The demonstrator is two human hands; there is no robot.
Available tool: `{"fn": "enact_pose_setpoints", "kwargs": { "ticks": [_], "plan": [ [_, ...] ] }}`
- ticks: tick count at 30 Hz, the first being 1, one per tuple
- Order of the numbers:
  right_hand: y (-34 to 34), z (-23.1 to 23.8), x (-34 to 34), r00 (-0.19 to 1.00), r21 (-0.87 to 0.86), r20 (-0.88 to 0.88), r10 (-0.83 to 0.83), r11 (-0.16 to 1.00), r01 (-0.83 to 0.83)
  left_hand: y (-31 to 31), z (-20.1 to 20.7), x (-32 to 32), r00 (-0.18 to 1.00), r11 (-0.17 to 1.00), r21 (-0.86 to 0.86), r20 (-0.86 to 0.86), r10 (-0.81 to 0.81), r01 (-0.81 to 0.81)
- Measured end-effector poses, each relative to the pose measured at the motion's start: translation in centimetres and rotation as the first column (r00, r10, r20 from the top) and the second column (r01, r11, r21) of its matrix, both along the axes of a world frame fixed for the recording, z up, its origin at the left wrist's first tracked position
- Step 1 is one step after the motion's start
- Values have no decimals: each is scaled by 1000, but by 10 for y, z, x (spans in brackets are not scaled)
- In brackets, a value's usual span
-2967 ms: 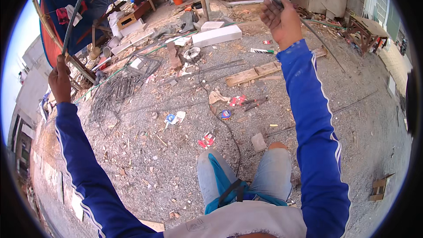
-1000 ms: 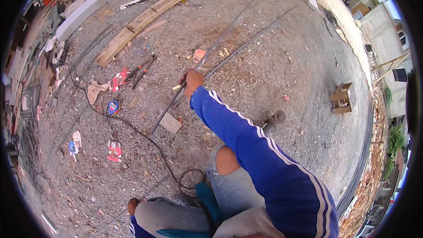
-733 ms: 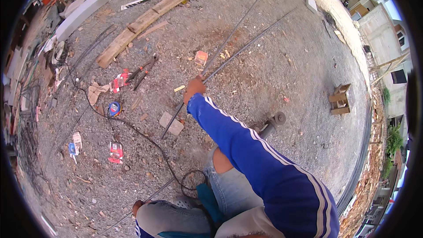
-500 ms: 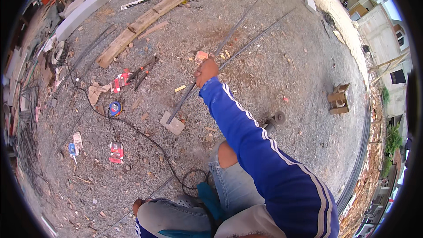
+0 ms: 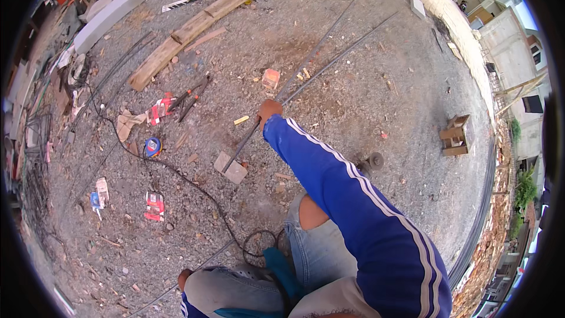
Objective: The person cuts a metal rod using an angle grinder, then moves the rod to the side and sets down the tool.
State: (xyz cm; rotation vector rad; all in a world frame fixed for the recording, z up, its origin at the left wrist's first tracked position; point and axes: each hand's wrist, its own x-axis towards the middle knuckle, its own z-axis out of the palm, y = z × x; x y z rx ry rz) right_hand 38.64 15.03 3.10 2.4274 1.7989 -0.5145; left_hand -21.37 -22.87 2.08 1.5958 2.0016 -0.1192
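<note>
My right hand (image 5: 269, 113) is closed around thin grey steel rods (image 5: 242, 146), whose near end rests on a small flat tile (image 5: 231, 168). Beyond the hand the rods spread apart toward the far right. Low in the view, my left hand (image 5: 185, 277) shows beside my bent knee, closed on another thin steel rod (image 5: 154, 301); part of this hand is hidden by the knee. A reddish block (image 5: 271, 79) lies just past the right hand. To the right of my sleeve, a power tool with a round end (image 5: 374, 161) is partly covered by the forearm.
A black cord (image 5: 197, 184) curves over the gravel to a loop by my foot. Left of the rods lie long-handled cutters (image 5: 189, 99), a blue tape measure (image 5: 153, 146) and red-white packaging (image 5: 155, 206). Farther off are a wooden plank (image 5: 206, 19) and a wooden box frame (image 5: 456, 135).
My right hand has slid down along the rods, nearer to the tile, uncovering the reddish block. The left hand has stayed in place beside the knee.
</note>
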Motion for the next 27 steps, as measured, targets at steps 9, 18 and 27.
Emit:
{"fn": "enact_pose_setpoints", "kwargs": {
  "ticks": [9, 18, 27],
  "plan": [
    [80, 132, 33, 655, 480, -743, -138, 572, 665, 46, 29, 0, 999, 998, 53, 36, -15, 13],
    [-171, 214, -119, 301, 738, -498, 813, 580, -345, 160, 120, 68, 996, 974, 207, -18, -88, 90],
    [-179, 186, -205, 494, 457, -361, 791, 612, -645, 191, 173, 211, 863, 859, 329, 193, -468, 393]
  ]
}}
